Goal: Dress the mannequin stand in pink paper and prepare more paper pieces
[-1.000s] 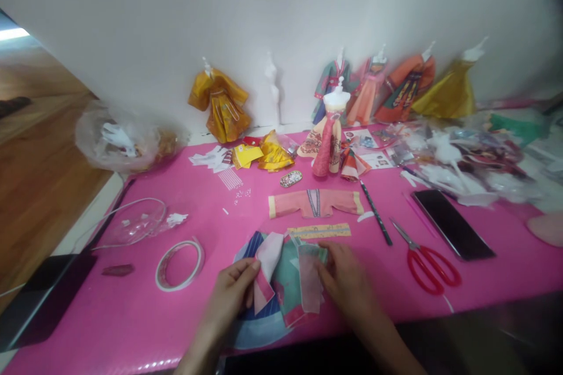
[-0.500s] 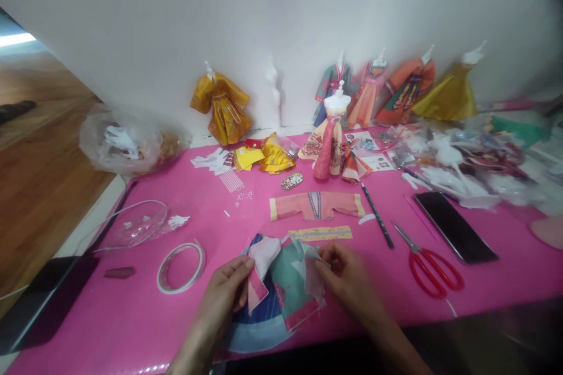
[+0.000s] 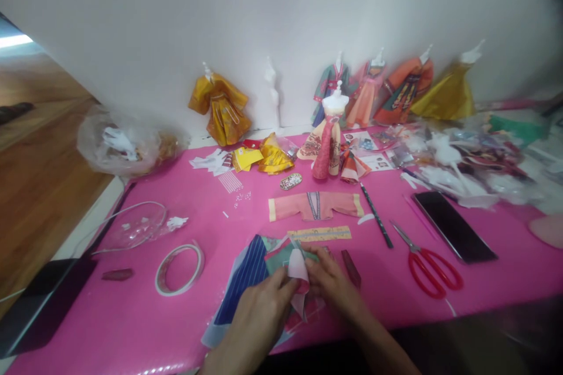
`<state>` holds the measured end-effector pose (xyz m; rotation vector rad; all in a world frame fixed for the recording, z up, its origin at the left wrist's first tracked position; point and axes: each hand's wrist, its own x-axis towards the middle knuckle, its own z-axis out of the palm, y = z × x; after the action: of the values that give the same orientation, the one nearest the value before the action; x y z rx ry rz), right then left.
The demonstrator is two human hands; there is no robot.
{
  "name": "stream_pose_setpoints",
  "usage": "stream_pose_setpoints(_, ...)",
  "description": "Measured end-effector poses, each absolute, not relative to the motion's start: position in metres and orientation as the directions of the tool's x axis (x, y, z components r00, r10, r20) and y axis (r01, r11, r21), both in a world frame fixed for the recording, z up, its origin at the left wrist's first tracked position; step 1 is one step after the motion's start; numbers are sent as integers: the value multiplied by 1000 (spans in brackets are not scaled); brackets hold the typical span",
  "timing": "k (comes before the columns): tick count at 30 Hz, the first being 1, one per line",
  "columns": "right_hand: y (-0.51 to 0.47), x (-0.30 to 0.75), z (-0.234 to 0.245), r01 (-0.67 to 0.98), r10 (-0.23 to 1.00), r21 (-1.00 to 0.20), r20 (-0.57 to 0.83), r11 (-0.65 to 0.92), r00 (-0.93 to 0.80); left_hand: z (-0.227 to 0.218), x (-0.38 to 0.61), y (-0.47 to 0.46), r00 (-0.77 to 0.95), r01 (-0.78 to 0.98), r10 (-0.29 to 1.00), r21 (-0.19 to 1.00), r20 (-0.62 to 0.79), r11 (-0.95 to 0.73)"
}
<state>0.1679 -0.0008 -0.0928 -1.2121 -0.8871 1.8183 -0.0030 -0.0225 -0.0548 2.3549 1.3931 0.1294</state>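
while left hand point(image 3: 263, 306) pinches pale cloth point(image 3: 298, 267), right hand point(image 3: 333, 282) holds opposite side.

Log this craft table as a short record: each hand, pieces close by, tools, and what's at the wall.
left hand: pinching a pale pink piece
right hand: fingers at that piece's edge, grip unclear
by left hand: blue striped piece
beyond hands: yellow strip, coral jacket piece
tools: red-handled scissors, dark pencil
wall: gold-robed figure, bare white figure, others dressed

Pink table point(image 3: 132, 322): scissors point(image 3: 419, 249); phone point(image 3: 455, 226) just right of scissors, pencil point(image 3: 376, 215) just left, blue cloth point(image 3: 246, 281) farther left, tape point(image 3: 159, 274) well left.
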Motion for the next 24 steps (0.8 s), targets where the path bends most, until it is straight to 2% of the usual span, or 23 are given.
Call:
stream_pose_setpoints(5,-3,161,-100,-317,884,-840,-343,-440,-317,-54,-5,-29,499,825,856,375,-133,-422)
stream_pose_setpoints(9,-3,158,-96,-304,922,-873,-338,-382,-189,-44,-5,-32,546,775,828,451,-128,-442)
stream_pose_setpoints(13,0,164,-91,-257,937,-902,-345,-347,-54,-40,-9,-31,535,700,842,593,-68,-397)
stream_pose_setpoints(16,1,171,-92,-280,940,-899,-337,-338,-51,-42,-16,-29,387,600,921,746,47,-290)
stream_pose_setpoints(19,-2,176,-97,-279,932,-891,-358,-358,-56,-40,-21,-27,124,441,988,888,87,-134)
stream_pose_setpoints(22,-7,173,-101,-266,917,-880,-396,-394,-50,-33,-17,-27,-108,214,994,977,-5,29)
stream_pose_setpoints(24,-11,168,-100,-312,920,-867,-384,-388,-74,-31,-8,-29,-138,57,980,986,-146,154)
